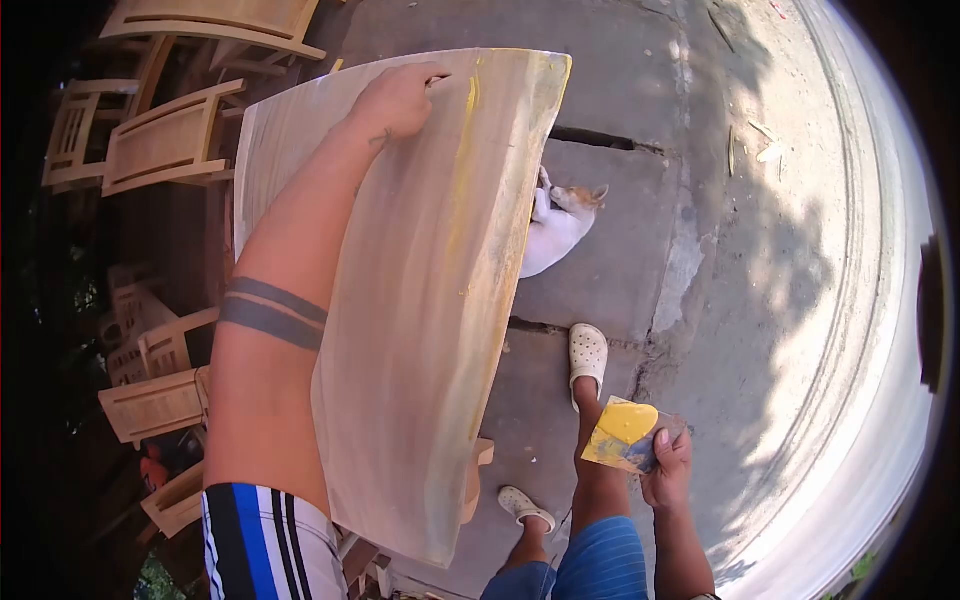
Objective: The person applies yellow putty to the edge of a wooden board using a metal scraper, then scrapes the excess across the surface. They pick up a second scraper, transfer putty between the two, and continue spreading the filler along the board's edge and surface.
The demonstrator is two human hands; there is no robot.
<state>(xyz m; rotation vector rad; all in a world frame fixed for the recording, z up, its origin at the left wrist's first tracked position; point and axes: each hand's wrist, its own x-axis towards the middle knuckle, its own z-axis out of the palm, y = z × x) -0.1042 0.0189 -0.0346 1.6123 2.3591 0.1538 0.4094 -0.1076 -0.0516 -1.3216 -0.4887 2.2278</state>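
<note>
My left hand is closed near the far end of a large pale wooden panel. A small dark bit shows at its fingertips, too little of it to name. Yellow filler streaks run along the panel's right side, just right of that hand. Lower right, my right hand grips a small flat square putty board between thumb and fingers. A thick yellow dab of putty sits on the board, with dark smears beside it.
A white dog with a brown head lies on the concrete against the panel's right edge. Wooden furniture frames stand at left, with more wooden pieces lower down. My feet in white clogs are on the concrete.
</note>
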